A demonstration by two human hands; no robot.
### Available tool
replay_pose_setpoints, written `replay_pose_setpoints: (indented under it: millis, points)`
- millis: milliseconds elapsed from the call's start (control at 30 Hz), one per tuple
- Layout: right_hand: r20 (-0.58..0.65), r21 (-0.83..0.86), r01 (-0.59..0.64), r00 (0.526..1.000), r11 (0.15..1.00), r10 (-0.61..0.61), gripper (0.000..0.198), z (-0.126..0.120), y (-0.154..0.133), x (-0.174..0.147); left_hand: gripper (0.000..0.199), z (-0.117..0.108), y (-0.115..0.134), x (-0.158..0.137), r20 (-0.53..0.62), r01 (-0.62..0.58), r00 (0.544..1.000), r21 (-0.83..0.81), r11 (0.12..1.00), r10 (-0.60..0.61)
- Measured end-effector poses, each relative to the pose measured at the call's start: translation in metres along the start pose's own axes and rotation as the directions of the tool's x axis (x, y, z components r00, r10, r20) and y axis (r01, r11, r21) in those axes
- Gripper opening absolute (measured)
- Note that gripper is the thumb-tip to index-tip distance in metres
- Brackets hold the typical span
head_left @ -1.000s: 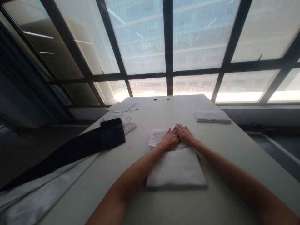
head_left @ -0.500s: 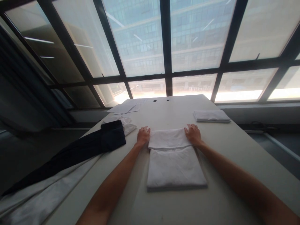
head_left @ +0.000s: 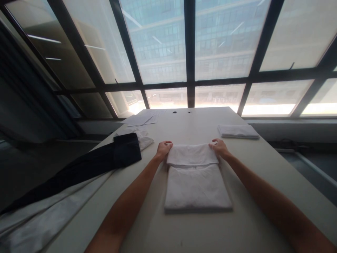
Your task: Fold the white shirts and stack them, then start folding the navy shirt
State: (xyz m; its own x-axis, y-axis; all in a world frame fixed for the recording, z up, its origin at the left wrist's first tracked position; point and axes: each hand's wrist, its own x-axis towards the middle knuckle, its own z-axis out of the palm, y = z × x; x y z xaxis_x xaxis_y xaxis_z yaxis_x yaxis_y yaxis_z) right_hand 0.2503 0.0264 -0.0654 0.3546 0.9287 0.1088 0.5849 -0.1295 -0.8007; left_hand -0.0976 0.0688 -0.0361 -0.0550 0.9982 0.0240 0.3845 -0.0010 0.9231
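A white shirt (head_left: 197, 189) lies folded flat on the white table (head_left: 184, 232) in front of me, its far end turned over into a band toward me. My left hand (head_left: 164, 149) is closed at the far left corner of that band, thumb and fingers pinching the cloth. At the far right corner, my right hand (head_left: 220, 147) pinches the fabric in the same way. The layers under the band are hidden.
Dark navy clothing (head_left: 105, 158) and white cloth (head_left: 63, 218) drape over the left edge. Paper sheets (head_left: 140, 119) lie at the far left. Another folded white cloth (head_left: 238, 131) is at the right. A window frame (head_left: 191, 52) rises behind the table.
Both hands have gone from resting beside the band's sides to pinching its far corners, fingers drawn in. The band's far edge sits slightly farther out. The view has shifted slightly.
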Motion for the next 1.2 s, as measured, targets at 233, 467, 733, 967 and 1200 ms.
replay_pose_setpoints:
  millis: [233,467,733,967,1200]
  points:
    - [0.004,0.235,0.022,1.0,0.972,-0.024,0.037,0.002,0.001,0.003,0.042,0.002,0.003,-0.003,0.045,0.036,0.999,-0.109,0.993,-0.031]
    - [-0.043,0.276,0.042,0.999,0.96,-0.031,0.031,0.007,-0.004,0.005,0.049,0.008,-0.001,-0.002,0.065,0.043,0.997,-0.118,0.992,-0.035]
    - [-0.102,-0.066,0.16,0.981,0.985,-0.166,0.016,0.011,-0.005,-0.002,0.02,0.008,-0.006,-0.004,-0.075,-0.089,0.992,0.144,0.986,0.101]
    - [-0.08,-0.358,0.46,0.852,0.812,-0.518,0.034,0.02,-0.037,-0.028,0.043,0.023,0.011,-0.021,0.318,-0.627,0.765,0.567,0.534,0.56]
    - [0.47,-0.385,0.668,0.736,0.637,-0.488,0.058,0.05,-0.046,-0.05,0.058,0.062,0.006,-0.047,0.677,-0.755,0.649,0.521,0.398,0.346]
